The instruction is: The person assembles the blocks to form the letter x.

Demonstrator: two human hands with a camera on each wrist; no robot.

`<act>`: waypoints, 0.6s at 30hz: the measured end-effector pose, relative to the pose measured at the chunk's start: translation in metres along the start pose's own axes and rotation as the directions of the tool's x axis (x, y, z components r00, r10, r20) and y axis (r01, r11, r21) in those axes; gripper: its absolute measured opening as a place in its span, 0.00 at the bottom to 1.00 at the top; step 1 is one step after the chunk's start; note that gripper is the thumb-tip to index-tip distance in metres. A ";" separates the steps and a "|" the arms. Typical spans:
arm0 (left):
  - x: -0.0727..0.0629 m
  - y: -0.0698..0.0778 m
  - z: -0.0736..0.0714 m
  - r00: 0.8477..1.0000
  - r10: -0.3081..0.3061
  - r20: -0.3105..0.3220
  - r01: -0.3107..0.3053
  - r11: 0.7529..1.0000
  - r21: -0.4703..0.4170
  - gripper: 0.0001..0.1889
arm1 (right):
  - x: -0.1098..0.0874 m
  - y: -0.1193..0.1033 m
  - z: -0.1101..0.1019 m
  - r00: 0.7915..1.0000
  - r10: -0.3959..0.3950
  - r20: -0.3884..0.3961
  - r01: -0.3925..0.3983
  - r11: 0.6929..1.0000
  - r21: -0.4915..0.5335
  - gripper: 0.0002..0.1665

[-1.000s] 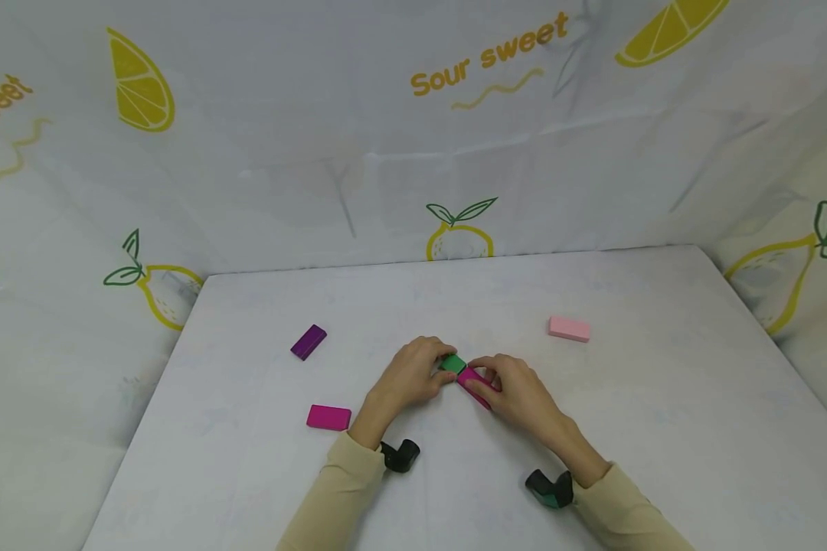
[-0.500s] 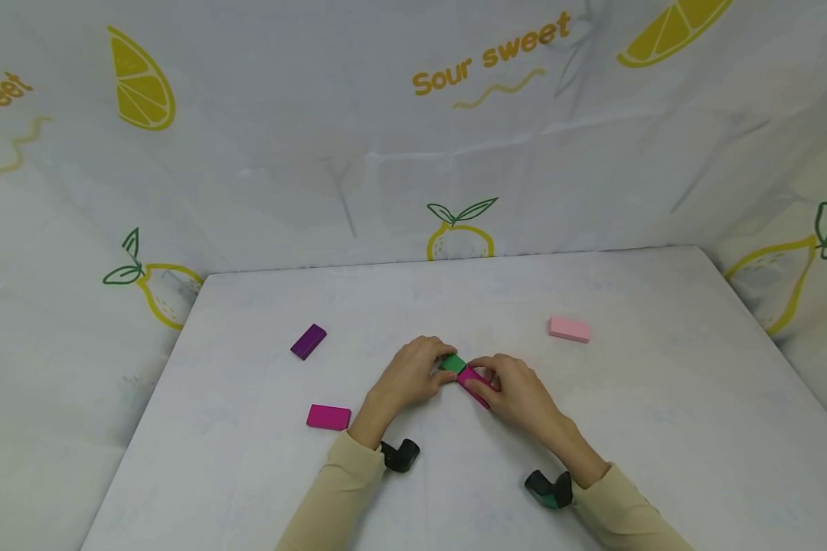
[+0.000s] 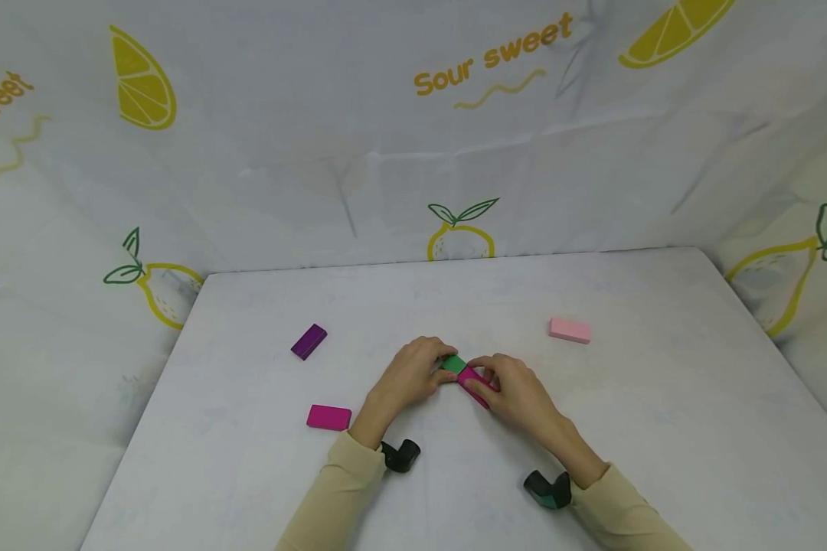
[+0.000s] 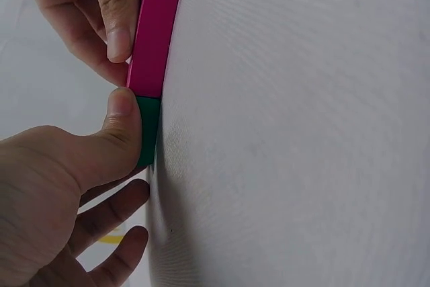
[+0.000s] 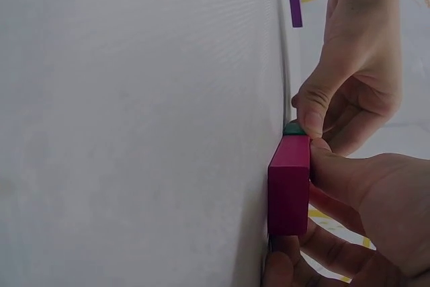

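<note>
Near the middle of the table, my left hand point(image 3: 413, 373) pinches a small green block point(image 3: 454, 364) between thumb and fingers. Against its lower right end lies a magenta block point(image 3: 478, 386), which my right hand point(image 3: 520, 389) grips by its long sides. The left wrist view shows the green block point(image 4: 148, 129) meeting the end of the magenta block point(image 4: 156, 35), their faces touching. Seen from the right wrist, the magenta block point(image 5: 289, 196) rests low on the table, and the left thumb hides most of the green piece point(image 5: 294, 128).
A second magenta block point(image 3: 328, 417) lies beside the left forearm. Farther back on the left is a purple block point(image 3: 308, 342); a pale pink block point(image 3: 570, 330) sits at the back right. A lemon-printed white cloth point(image 3: 282, 168) rises behind the table point(image 3: 661, 367).
The thin dark gap between the green block and the magenta block has closed. Both hands otherwise stay in place.
</note>
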State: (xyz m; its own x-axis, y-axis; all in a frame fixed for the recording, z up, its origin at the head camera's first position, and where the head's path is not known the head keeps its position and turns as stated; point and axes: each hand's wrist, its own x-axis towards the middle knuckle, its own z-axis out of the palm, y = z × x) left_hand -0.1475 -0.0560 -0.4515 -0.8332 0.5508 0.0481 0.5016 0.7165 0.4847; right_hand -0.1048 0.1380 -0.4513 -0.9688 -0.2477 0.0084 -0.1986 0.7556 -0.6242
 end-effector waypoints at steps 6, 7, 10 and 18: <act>0.001 0.000 0.000 1.000 -0.007 0.007 0.007 1.000 0.001 0.20 | 0.000 0.000 -0.001 1.000 -0.010 -0.002 0.010 1.000 0.004 0.19; 0.001 0.000 0.000 1.000 -0.010 0.009 0.010 1.000 -0.001 0.20 | 0.000 0.000 -0.001 1.000 -0.013 0.001 0.013 1.000 0.007 0.20; 0.001 0.000 0.000 1.000 -0.013 0.011 0.013 1.000 -0.006 0.20 | 0.000 0.000 -0.002 1.000 -0.023 0.017 0.023 1.000 0.019 0.22; 0.002 0.001 -0.001 1.000 -0.001 0.011 0.001 1.000 -0.003 0.19 | 0.003 0.002 -0.006 0.996 -0.073 0.059 0.069 0.996 0.057 0.19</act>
State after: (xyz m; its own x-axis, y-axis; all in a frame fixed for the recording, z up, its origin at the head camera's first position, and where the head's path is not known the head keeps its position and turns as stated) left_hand -0.1486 -0.0548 -0.4504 -0.8310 0.5549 0.0383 0.5004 0.7157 0.4872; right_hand -0.1087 0.1423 -0.4481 -0.9414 -0.3373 0.0074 -0.2565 0.7012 -0.6653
